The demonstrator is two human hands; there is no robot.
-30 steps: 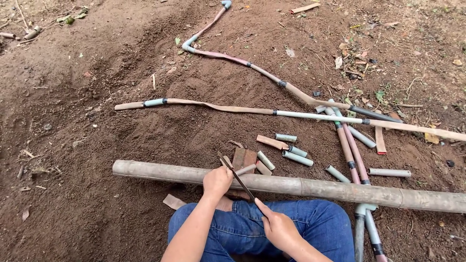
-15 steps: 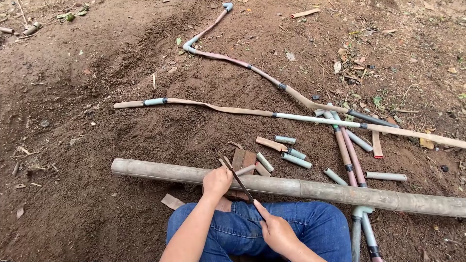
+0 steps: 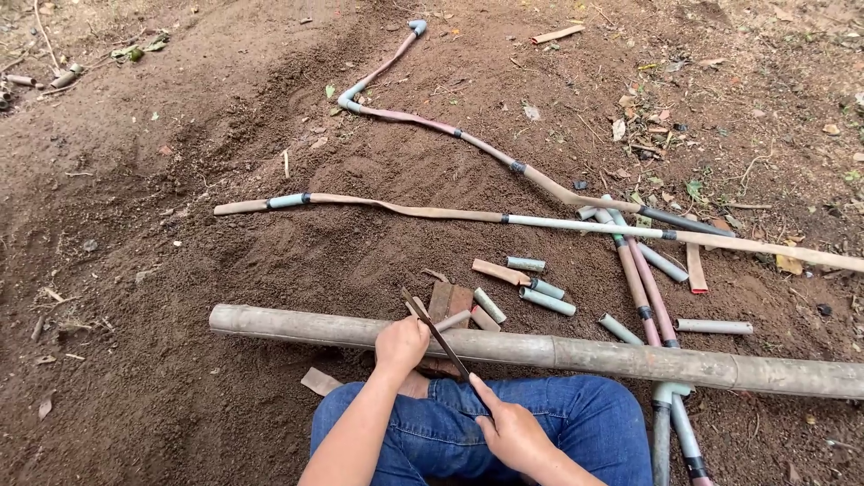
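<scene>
I sit on bare soil with a long bamboo pole lying across in front of my knees. My left hand is closed on a short pale pipe piece that rests against the pole. My right hand grips the handle of a thin dark blade, index finger along it. The blade slants up and left, its tip just past the left hand over the pole.
Several short cut tube pieces and flat brown strips lie beyond the pole. Long bent pipes stretch across the soil further out. More pipes lie by my right knee. A small flat scrap sits near my left knee.
Both hands keep their grip and stay almost still; the blade's angle over the pole is about the same.
</scene>
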